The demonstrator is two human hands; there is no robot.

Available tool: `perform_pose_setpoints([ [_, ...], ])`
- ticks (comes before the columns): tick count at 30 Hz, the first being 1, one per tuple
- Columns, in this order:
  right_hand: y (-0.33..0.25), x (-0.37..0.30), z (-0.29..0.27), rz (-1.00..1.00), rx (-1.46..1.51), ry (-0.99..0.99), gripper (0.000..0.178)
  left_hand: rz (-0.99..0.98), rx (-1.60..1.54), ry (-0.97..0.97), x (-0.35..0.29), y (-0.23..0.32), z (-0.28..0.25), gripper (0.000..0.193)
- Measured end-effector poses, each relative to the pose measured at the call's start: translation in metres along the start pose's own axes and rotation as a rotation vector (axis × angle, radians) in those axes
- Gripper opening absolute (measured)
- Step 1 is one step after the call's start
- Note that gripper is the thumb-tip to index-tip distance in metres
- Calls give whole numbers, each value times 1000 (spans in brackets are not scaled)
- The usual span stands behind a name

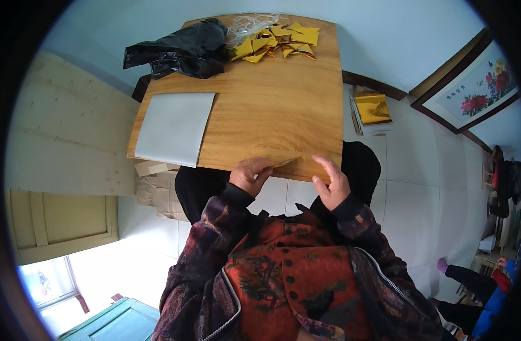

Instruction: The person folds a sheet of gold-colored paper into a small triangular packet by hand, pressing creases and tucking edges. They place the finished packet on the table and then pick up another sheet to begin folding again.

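My left hand [251, 175] is at the table's near edge, its fingers closed on a thin piece of gold foil paper [286, 162]. The piece points to the right and is seen nearly edge-on, so its folds cannot be made out. My right hand [332, 183] is apart from it, thumb and fingers spread, at the near right corner of the wooden table [260, 113]. A heap of folded gold paper shapes [280, 41] lies at the far side. Left of my hands lies a flat grey-white sheet or pad [176, 128].
A black plastic bag [183, 48] and tangled clear strands [252, 25] lie at the table's far end. On the floor to the right is a stack of gold sheets [372, 109]. A framed flower picture [476, 94] leans nearby. Another person's legs [471, 290] show lower right.
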State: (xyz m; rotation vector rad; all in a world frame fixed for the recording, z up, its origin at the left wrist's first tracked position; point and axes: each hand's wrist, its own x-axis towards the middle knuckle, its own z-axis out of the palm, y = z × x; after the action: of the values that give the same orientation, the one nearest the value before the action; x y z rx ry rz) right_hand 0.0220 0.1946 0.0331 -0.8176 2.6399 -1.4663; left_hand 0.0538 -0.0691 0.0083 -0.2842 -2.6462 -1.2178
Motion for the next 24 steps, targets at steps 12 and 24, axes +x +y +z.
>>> perform_pose_setpoints([
  [12, -29, 10, 0, 285, 651, -188, 20, -373, -977, -195, -9, 40, -12, 31],
  [24, -45, 12, 5, 214, 609, -128, 15, -445, -1054, 116, -17, 39, -7, 19],
])
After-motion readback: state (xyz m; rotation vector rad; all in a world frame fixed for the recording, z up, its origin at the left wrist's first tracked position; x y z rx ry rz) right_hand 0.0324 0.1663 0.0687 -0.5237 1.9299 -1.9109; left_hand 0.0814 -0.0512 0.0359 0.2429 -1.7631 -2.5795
